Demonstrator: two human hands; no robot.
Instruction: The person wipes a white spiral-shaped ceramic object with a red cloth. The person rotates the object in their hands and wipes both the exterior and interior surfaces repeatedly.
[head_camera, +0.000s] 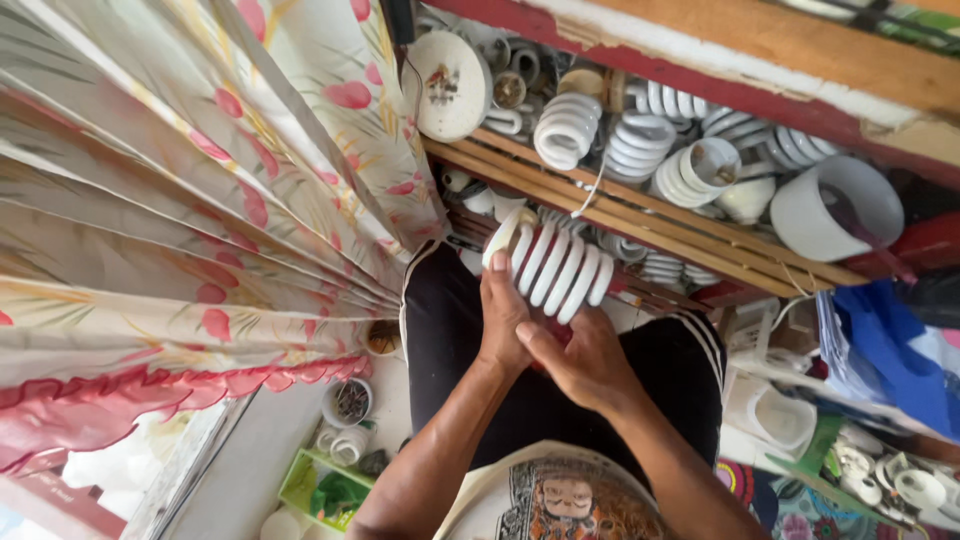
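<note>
A big white spiral lamp bulb (555, 268) was in the middle, held up over the person's lap. Its glass coils pointed up and to the right. The left hand (503, 318) was curled around the bulb's lower end, with the thumb lying along the coils. The right hand (583, 362) was closed around the base from below and from the right, so the base was mostly hidden. Both hands touched each other there.

Under the hands were the person's black shorts with white stripes (690, 345).

Just above the bulb was a wooden crate with long slats (640, 215). It was full of more white spiral bulbs (566, 128), all heaped together. A round white lamp cover (447, 84) leaned at the crate's left end, and a white plastic cup-shaped lamp shell (832, 208) sat at its right end.

A flowery cream and pink curtain (180, 200) hung on the left side. Below it, on the floor, stood a small round tin of little metal bits (350, 402) and a green plastic tray (325, 487). A blue cloth (890, 350) lay far to the right.
</note>
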